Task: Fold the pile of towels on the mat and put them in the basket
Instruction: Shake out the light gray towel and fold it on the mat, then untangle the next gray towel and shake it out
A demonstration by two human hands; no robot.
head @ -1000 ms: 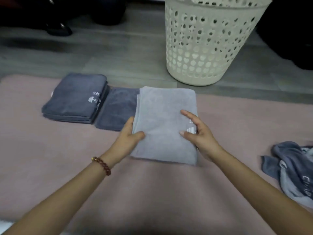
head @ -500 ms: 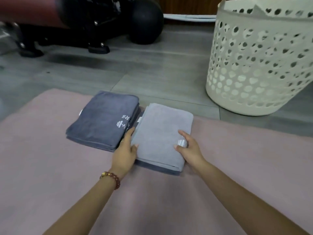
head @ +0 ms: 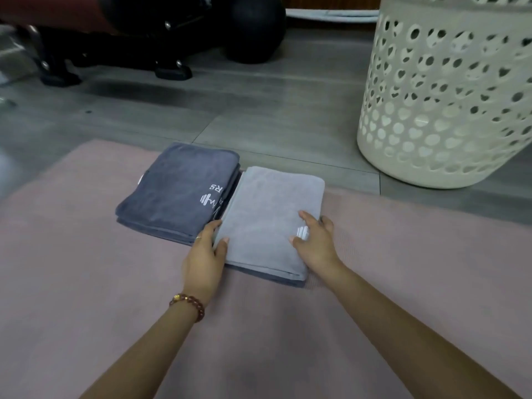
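A folded light grey towel (head: pixel 270 208) lies on a folded darker grey towel (head: pixel 260 272) on the pink mat (head: pixel 86 283). My left hand (head: pixel 205 256) holds its near left edge, thumb on top and fingers down the side. My right hand (head: pixel 315 240) holds its near right edge, thumb and forefinger on top by the white logo and the other fingers over the side. A stack of folded dark grey towels (head: pixel 178 191) touches this pair on the left. The white perforated basket (head: pixel 443 110) stands on the floor to the far right.
Grey plank flooring (head: pixel 259 110) lies beyond the mat. Black gym equipment feet (head: pixel 172 72) and a black ball (head: pixel 253 33) stand at the back left. The mat stretches bare toward me and to the right.
My hands carried the light grey towel left and set it down on the darker towel beside the stack. The view swung left, so the unfolded pile at the right is out of sight.
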